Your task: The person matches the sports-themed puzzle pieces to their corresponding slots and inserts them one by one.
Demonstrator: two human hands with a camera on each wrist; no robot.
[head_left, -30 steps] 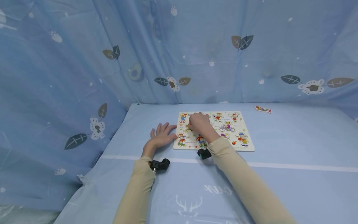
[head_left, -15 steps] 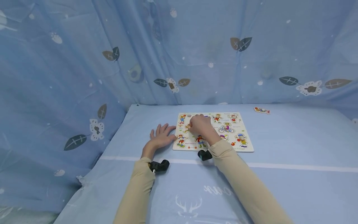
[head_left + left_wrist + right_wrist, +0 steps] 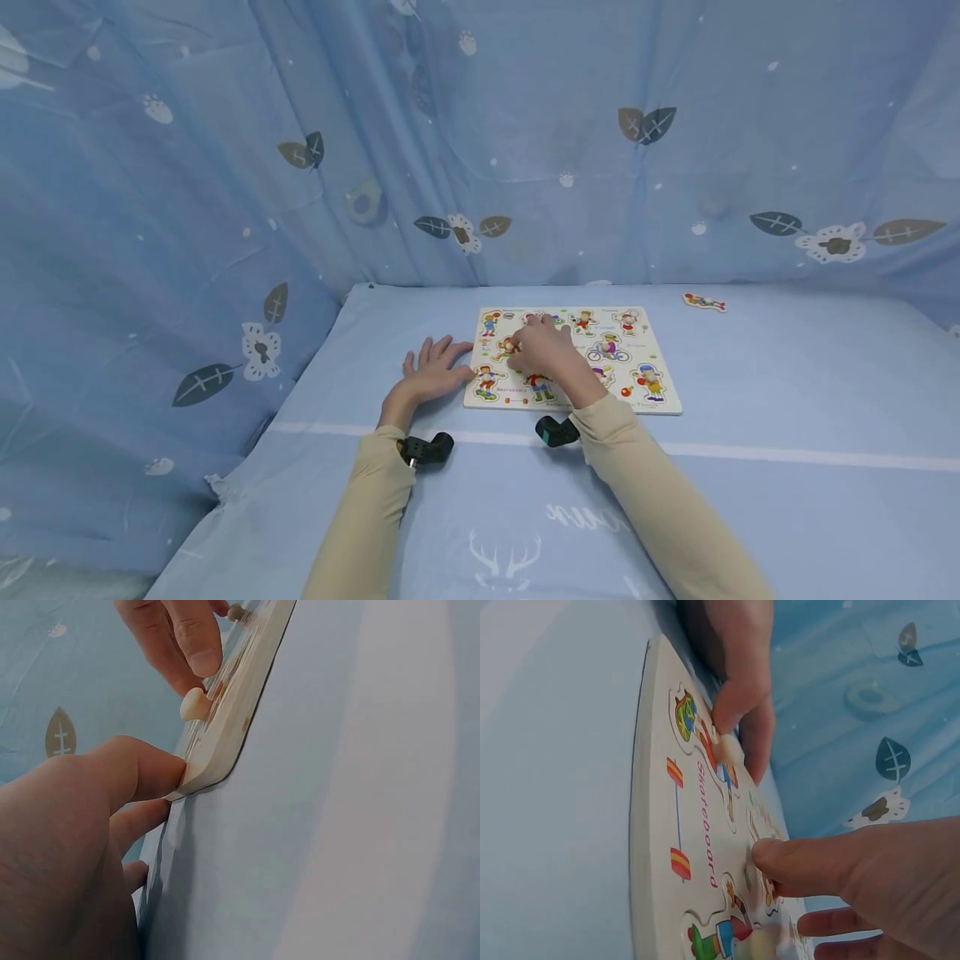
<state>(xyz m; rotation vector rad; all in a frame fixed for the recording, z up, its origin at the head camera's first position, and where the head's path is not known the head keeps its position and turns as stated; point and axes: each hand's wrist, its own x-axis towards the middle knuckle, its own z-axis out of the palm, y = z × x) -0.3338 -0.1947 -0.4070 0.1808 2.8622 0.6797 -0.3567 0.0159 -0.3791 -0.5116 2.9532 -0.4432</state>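
A wooden peg puzzle board (image 3: 645,337) with sports figures lies on the cloth-covered table. My left hand (image 3: 431,375) rests at its left edge with fingers spread, the thumb touching the corner in the left wrist view. Over the board's left half is my right hand (image 3: 547,350), its fingers loosened beside an orange-and-yellow figure piece (image 3: 507,348). In the right wrist view the right thumb (image 3: 780,859) reaches low over that part of the board, the other fingers apart from it. The skateboard piece (image 3: 487,382) sits in its slot, its round knob (image 3: 195,705) standing up.
One loose figure piece (image 3: 705,302) lies on the table at the back right, beyond the board. A blue patterned curtain (image 3: 525,150) hangs behind and along the left side. Each wrist carries a black camera (image 3: 427,448).
The right hand's fingers have loosened from a tight curl near the orange-and-yellow piece, and the hand has shifted slightly right. The left hand stays at the board's edge.
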